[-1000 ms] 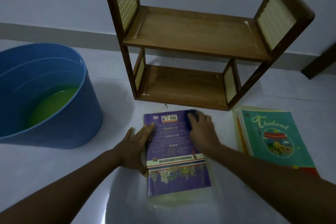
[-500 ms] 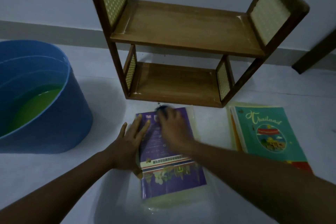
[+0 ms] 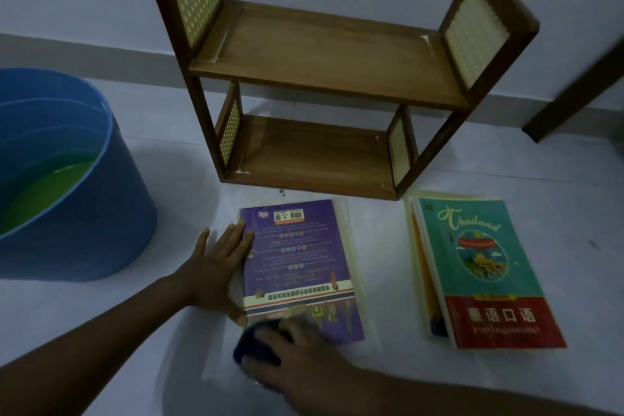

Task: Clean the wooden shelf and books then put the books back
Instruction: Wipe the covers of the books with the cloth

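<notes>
A purple book (image 3: pixel 299 260) lies flat on the floor in front of the empty two-tier wooden shelf (image 3: pixel 324 57). My left hand (image 3: pixel 216 267) rests flat, fingers spread, on the floor against the book's left edge. My right hand (image 3: pixel 297 358) presses a dark blue cloth (image 3: pixel 256 346) onto the book's near left corner. A teal and red "Thailand" book (image 3: pixel 486 273) tops a small stack to the right.
A blue tub (image 3: pixel 84 213) holding green liquid stands on the floor at the left. The shelf backs onto the wall. A dark wooden leg (image 3: pixel 574 94) slants at the far right. Pale floor lies between the two book piles.
My right hand has drawn the cloth from the book's far edge down its cover to the near left corner. My left hand has stayed at the book's left edge.
</notes>
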Motion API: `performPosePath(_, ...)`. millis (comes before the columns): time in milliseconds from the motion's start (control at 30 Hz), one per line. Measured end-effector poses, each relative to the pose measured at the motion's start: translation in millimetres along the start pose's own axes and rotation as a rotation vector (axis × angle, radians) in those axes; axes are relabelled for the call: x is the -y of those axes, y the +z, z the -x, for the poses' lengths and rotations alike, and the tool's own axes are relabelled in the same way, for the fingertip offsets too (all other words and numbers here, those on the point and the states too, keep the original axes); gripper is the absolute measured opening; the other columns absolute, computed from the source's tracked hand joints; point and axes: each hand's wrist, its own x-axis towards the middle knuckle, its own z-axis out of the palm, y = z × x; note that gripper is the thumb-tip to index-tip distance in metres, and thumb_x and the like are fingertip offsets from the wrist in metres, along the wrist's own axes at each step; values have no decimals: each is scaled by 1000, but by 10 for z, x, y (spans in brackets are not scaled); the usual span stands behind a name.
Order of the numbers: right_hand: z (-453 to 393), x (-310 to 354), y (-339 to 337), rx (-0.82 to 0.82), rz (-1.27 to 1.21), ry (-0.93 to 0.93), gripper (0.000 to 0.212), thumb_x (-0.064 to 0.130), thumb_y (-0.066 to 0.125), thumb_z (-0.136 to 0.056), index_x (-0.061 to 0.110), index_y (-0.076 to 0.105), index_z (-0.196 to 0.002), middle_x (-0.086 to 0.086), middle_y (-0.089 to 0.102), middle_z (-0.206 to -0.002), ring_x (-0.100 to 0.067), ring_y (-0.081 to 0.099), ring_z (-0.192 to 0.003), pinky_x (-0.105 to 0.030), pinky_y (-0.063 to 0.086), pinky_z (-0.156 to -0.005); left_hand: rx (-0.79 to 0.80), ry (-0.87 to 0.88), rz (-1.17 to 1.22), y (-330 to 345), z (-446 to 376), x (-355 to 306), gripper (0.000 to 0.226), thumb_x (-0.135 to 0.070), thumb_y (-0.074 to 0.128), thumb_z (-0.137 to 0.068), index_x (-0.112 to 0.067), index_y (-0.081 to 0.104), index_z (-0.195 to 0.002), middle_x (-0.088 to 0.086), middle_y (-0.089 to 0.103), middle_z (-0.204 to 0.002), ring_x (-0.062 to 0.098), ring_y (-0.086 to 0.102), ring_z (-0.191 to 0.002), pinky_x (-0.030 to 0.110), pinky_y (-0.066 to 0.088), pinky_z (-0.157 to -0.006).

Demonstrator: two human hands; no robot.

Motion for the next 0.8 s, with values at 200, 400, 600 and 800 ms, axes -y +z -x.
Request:
performPosePath(200, 325, -652, -190, -96, -57, 285, 58, 23, 51, -75, 35, 48, -132, 1, 55, -130, -23, 57, -106, -33, 49, -92, 73, -60, -32, -64, 13, -99, 151, -93, 48, -37, -19, -42, -133, 8, -40, -146, 27, -29, -144, 49, -25, -105)
performPosePath(400, 797, -1161, -299, 32, 9, 799, 76, 22, 84, -58, 20, 54, -128, -11, 64, -118, -32, 64, -89, -42, 56, -69, 57, -150, 177, -12, 148, -301, 151, -92, 54, -51, -12, -34, -144, 14, -32, -155, 31, -23, -146, 51, -3, -119)
performPosePath(600, 744, -1149, -323, 92, 60, 840, 81, 25, 87, -45, 20, 57, -121, -8, 65, -109, -28, 64, -81, -37, 55, -59, -100, 328, -179, 135, 402, -244, 109, -60, 66, -77, -36, -9, -153, 1, -17, -162, 28, -15, -147, 56, -2, -115)
performPosePath(800, 572, -943, -512, -59, 98, 698, 43, 36, 60, -75, 21, 61, -115, -9, 59, -123, -28, 58, -107, -40, 53, -77, -110, 516, -459, 58, 160, -103, 84, -73, 40, -86, -30, 15, -154, 12, 29, -158, 31, 30, -144, 57, 27, -111)
